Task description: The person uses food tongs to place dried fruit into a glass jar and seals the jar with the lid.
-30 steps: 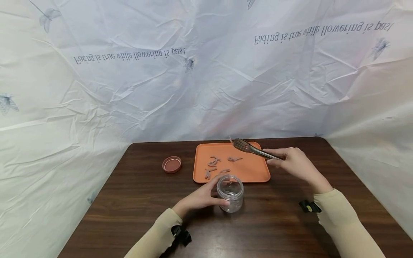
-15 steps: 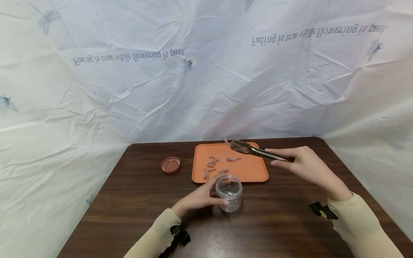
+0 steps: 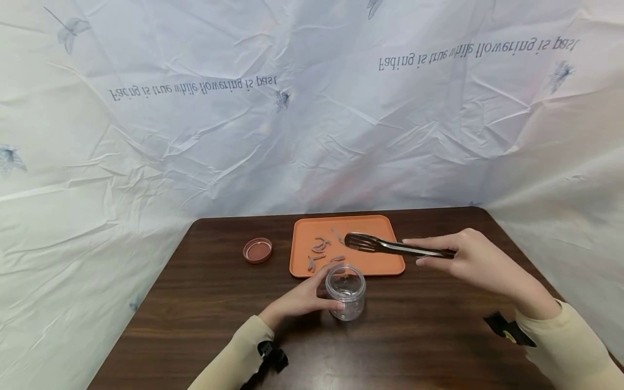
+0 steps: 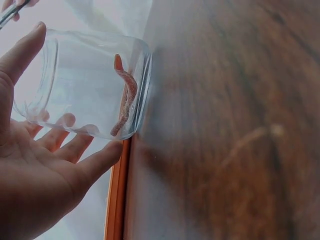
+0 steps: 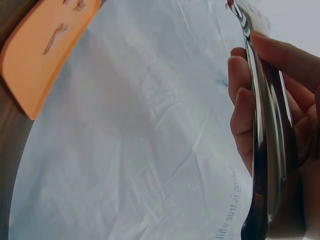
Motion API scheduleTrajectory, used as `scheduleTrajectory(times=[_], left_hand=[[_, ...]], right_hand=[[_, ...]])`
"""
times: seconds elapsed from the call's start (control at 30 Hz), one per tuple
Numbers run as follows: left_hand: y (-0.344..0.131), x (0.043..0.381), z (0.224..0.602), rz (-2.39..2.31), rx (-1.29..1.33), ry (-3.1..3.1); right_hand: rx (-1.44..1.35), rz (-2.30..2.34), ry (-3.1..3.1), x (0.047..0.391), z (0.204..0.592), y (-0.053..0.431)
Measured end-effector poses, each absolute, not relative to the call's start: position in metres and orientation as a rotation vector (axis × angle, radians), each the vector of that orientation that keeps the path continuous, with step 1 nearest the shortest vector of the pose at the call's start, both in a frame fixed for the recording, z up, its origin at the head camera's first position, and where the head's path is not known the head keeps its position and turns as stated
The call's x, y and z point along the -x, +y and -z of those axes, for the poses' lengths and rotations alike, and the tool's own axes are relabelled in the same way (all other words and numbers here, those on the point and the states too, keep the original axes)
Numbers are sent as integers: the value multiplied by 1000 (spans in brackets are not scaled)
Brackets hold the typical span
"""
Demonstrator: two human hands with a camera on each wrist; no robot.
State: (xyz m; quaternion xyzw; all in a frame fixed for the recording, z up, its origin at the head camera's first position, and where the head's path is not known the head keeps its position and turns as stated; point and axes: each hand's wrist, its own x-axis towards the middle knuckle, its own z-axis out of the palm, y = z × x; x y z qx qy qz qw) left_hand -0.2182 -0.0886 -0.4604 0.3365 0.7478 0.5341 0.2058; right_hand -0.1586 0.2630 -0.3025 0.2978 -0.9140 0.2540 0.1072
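My left hand (image 3: 304, 299) grips the side of a clear, open-topped jar (image 3: 353, 305), thumb in front and fingers behind. In the left wrist view a thin, wavy brownish strip (image 4: 131, 91) shows through the wall near the jar's bottom. With thumb and fingers, my right hand (image 3: 475, 262) holds metal tongs (image 3: 397, 248) almost level, their slotted head over the orange tray (image 3: 382, 265). A thin pale strip (image 3: 337, 235) sticks out at the tongs' tip. Several similar curled strips (image 3: 320, 245) lie on the tray; the tongs' head hides part of it.
A reddish-brown screw lid (image 3: 258, 250) lies inside up to the left of the tray. Everything stands on a dark wooden table (image 3: 205, 303). A wrinkled white printed sheet (image 3: 312, 135) hangs behind it and along both sides.
The tongs have come down and toward me, carrying the strip at their tip nearer the jar. My right forearm has shifted right. The left hand and jar have stayed put.
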Motion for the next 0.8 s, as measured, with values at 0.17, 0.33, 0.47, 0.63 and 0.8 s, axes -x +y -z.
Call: scheduleTrajectory(times=[0.17,0.33,0.47,0.63,0.8], left_hand=[[-90,218,461,-1474,-900,2121],[-90,218,461,-1481,-898,2109],[-90,217,462,-1467,-828,2112],[-91,217,462,-1444,-827,2143],[-90,218,462,-1479,-904,2096]], right_hand=[[-922,-749,-2723,156,305,263],[-982,-729,-2787,157,309,263],[-1047,-698,-2821,159,314,263],[-1099,-704,-2846,161,320,261],[-1145,-704,-2853,163,322,257]])
